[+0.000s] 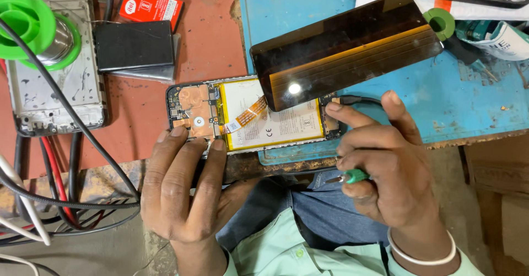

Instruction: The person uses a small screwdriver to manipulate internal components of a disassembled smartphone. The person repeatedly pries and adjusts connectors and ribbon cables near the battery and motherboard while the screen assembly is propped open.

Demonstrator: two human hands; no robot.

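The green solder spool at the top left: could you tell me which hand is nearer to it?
Left. The left hand rests on the opened phone, below and right of the solder spool; the right hand is farther right.

A single head-worn camera looks almost straight down from above the seated person, close over the near edge of the worn red-and-blue workbench [209,50]. The bench's near edge runs across the middle of the picture, slightly tilted, with the person's lap in blue jeans and pale green shirt [286,248] filling the lower centre. The view faces away from the body, so the bench's far side lies at the top. It sits near enough that both forearms enter from the bottom edge. No second view shares the scene.
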